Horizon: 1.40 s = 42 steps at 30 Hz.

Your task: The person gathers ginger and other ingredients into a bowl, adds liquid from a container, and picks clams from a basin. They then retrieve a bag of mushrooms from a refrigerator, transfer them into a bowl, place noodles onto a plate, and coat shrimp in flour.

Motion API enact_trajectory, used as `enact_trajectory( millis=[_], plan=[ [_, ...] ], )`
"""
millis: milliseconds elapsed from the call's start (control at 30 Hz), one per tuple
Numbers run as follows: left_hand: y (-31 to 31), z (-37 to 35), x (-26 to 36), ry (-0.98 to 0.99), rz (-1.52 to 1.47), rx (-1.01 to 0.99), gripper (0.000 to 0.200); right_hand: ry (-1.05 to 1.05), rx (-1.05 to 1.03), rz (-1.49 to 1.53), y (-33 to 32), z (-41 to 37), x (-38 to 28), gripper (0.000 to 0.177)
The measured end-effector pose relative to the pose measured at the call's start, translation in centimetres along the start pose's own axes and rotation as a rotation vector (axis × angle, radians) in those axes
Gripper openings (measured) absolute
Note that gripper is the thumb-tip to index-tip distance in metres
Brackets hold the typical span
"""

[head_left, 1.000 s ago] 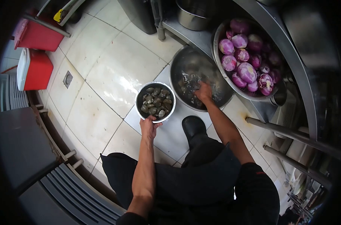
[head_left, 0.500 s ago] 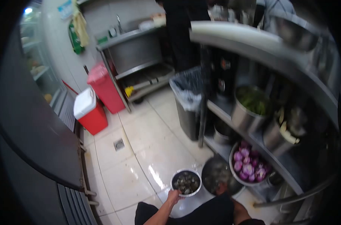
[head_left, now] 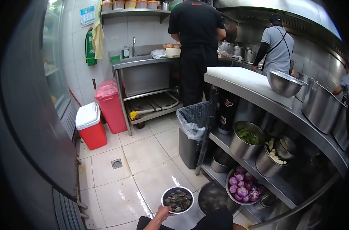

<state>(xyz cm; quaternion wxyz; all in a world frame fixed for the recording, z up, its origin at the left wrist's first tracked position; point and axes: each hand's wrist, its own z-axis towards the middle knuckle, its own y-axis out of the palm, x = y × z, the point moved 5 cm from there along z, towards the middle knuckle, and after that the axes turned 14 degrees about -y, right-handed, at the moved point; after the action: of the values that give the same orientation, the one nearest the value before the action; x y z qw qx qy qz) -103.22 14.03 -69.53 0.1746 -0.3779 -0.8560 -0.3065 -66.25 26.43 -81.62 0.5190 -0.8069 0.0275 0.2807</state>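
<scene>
My left hand [head_left: 163,213] is closed on the near left rim of a small metal bowl [head_left: 192,204]. Dark shellfish that look like clams [head_left: 178,200] fill much of it. Just right of the bowl sits a wide dark basin [head_left: 201,196] on the floor, with murky water and blurred dark contents. My knee, in black cloth, covers the basin's near edge. My right hand is hidden; only a bit of bare skin shows past the knee at the bottom edge.
Beside the basin, a steel shelf unit [head_left: 235,143] holds pots and a bowl of purple onions [head_left: 241,188]. A lined trash bin [head_left: 188,147], red cooler [head_left: 92,132] and pink bin [head_left: 112,107] stand ahead. Co-workers [head_left: 197,34] stand at the counters; a grey appliance [head_left: 28,134] borders the left.
My view has tilted up and sharpened, showing more of the kitchen and co-workers. My right hand, earlier down in the basin, is now hidden. My left hand keeps hold of the bowl.
</scene>
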Motion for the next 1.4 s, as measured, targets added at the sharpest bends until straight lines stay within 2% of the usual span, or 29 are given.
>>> enact_trajectory(
  millis=[267,467,833,1033,1100,1200,1400],
  plan=[
    [-1.2,-1.2,-0.8,-0.036,0.086,0.111,0.043,0.014,-0.022,0.014,0.8,-0.4,1.2,0.038],
    [-1.1,-0.8,-0.7,0.012,0.073,0.066,0.044,0.031,-0.039,0.022,0.2,-0.5,1.2,0.038],
    [-0.7,1.1,-2.2,-0.069,0.082,0.107,0.043,0.026,-0.064,0.03,-0.5,-1.3,1.8,0.037],
    [0.1,0.8,-2.3,-0.042,0.137,0.077,0.041,0.016,-0.07,0.037,-0.4,-1.6,2.1,0.037],
    [0.2,0.7,-2.2,-0.061,0.126,0.128,0.04,0.012,-0.073,0.031,-0.3,-1.6,1.9,0.037],
    [0.3,1.3,-2.5,-0.081,0.138,0.069,0.04,0.016,-0.083,0.024,-0.5,-1.7,1.9,0.037],
    [0.7,2.2,-2.7,-0.081,0.169,0.08,0.045,-0.039,-0.106,0.009,0.3,-1.8,1.9,0.037]
  ],
)
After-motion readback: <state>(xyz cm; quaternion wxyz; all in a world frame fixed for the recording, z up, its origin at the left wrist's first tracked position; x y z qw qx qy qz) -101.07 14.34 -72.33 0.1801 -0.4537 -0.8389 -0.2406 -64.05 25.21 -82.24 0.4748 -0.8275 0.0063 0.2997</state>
